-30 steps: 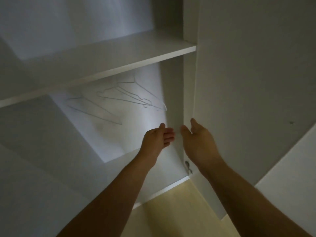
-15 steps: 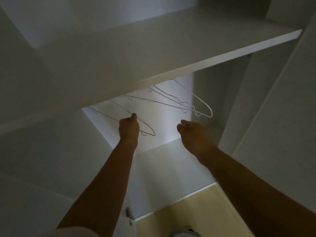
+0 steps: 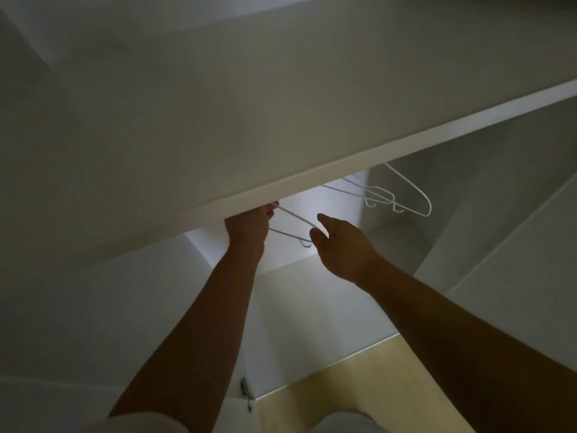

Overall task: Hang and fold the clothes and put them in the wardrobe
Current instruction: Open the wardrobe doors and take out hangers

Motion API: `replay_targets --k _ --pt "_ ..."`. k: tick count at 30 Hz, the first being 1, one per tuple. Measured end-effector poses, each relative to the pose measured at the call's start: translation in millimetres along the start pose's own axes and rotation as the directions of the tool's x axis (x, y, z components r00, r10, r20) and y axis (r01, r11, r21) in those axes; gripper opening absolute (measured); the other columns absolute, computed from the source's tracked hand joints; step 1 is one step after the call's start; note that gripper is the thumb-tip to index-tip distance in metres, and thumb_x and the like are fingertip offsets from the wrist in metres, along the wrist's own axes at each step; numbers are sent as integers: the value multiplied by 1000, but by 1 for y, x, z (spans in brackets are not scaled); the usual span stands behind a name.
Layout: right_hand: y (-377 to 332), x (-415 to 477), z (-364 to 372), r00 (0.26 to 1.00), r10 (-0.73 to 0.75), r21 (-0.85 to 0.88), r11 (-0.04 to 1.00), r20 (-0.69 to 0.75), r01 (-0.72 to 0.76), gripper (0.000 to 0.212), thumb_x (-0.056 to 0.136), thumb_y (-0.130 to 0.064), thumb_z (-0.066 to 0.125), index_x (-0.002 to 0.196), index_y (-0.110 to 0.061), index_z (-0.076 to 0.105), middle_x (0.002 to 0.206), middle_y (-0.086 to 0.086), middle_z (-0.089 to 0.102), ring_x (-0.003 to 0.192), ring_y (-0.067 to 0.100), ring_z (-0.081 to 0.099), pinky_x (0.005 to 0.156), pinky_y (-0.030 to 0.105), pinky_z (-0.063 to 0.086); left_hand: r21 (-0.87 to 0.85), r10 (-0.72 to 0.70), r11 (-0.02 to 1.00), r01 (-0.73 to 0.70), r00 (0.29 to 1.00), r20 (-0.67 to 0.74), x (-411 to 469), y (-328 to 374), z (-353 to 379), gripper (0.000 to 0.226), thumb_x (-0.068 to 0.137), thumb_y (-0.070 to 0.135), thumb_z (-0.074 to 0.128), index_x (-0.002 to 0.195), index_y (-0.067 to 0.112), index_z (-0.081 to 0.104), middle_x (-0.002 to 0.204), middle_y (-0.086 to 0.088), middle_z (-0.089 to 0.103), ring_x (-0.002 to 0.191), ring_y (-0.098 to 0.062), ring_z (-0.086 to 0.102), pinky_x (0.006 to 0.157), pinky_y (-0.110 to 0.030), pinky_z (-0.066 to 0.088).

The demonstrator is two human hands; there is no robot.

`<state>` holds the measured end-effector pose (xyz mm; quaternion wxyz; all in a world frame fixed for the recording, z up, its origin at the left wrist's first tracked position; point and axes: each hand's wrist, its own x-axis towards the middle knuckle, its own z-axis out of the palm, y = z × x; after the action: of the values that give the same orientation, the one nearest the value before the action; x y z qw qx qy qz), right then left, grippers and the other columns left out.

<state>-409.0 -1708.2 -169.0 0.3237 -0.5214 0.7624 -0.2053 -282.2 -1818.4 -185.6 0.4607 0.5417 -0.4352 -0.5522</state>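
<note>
I look up into a dim white wardrobe. My left hand (image 3: 248,228) reaches under the shelf (image 3: 343,170) and grips a thin white wire hanger (image 3: 292,228) near its top; the fingertips are partly hidden behind the shelf edge. My right hand (image 3: 340,245) is just right of that hanger, fingers loosely curled, touching or almost touching its right end. Further right, a few more white wire hangers (image 3: 396,198) hang below the shelf. The rail is hidden. No clothes are in view.
The wardrobe's white side panel and open door (image 3: 515,245) stand at the right. Its white bottom board (image 3: 312,323) meets pale wooden floor (image 3: 359,385). A metal hinge (image 3: 245,387) shows low at the left door.
The view has tilted up and closer under the shelf. My left hand has risen with the hanger to the shelf edge. My right hand has moved left toward the hanger's end.
</note>
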Motion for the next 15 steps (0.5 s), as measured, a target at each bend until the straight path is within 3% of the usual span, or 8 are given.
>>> replay_targets --k 1,3,6,8,10,12,14,15 --pt "-2 0 2 1000 -20 -31 999 -15 19 51 110 -31 33 157 -13 30 160 4 37 146 22 35 114 26 24 -47 3 999 -3 1000 2 0 1 0 11 95 -6 57 97 -6 69 92 -15 76 91 -35 73 69 -26 59" --pt "-6 -2 4 997 -50 -52 998 -50 48 50 110 -30 32 156 -12 31 157 6 42 142 24 41 111 26 28 -160 -36 987 31 999 -27 -1 4 -1 26 98 -4 57 121 -13 60 112 -28 70 100 -39 71 70 -25 61" --pt "-6 -4 3 991 -82 -63 995 -109 76 47 110 -27 33 155 -11 34 149 8 50 133 27 50 103 25 33 -246 -9 969 5 1000 -17 -8 16 1 34 102 -1 53 135 -10 51 128 -30 61 112 -45 65 84 -38 62" --pt "-3 -8 0 985 -75 -36 997 -155 70 47 109 -28 35 155 -14 34 145 8 55 131 27 52 99 25 35 -311 2 950 5 1000 21 -17 24 3 35 104 0 49 138 -9 48 131 -29 59 115 -46 63 85 -41 61" --pt "0 -14 -5 977 -77 -35 997 -198 71 48 109 -29 36 155 -17 34 144 6 56 131 27 52 100 25 35 -307 -6 951 22 999 52 -34 31 7 32 101 -1 53 132 -10 54 123 -27 66 107 -40 69 78 -34 63" --pt "6 -22 -12 963 -91 -65 995 -252 77 47 109 -29 36 155 -18 34 145 5 54 131 26 52 100 26 36 -259 -19 965 42 996 92 -51 35 14 15 95 -4 62 109 -6 66 101 -22 75 92 -32 75 72 -28 62" --pt "13 -34 -21 942 -116 -106 991 -315 87 46 109 -28 36 154 -18 35 147 6 52 133 26 51 99 25 37 -264 -72 958 112 985 156 -67 36 21 8 91 -5 66 94 2 65 87 -15 77 85 -30 76 74 -31 63" --pt "18 -42 -26 926 -131 -125 988 -353 92 45 109 -28 37 153 -18 37 148 6 51 134 26 50 101 26 37 -285 -108 945 162 974 198 -73 35 25 11 91 -6 66 98 3 62 89 -16 77 86 -31 76 77 -35 63"
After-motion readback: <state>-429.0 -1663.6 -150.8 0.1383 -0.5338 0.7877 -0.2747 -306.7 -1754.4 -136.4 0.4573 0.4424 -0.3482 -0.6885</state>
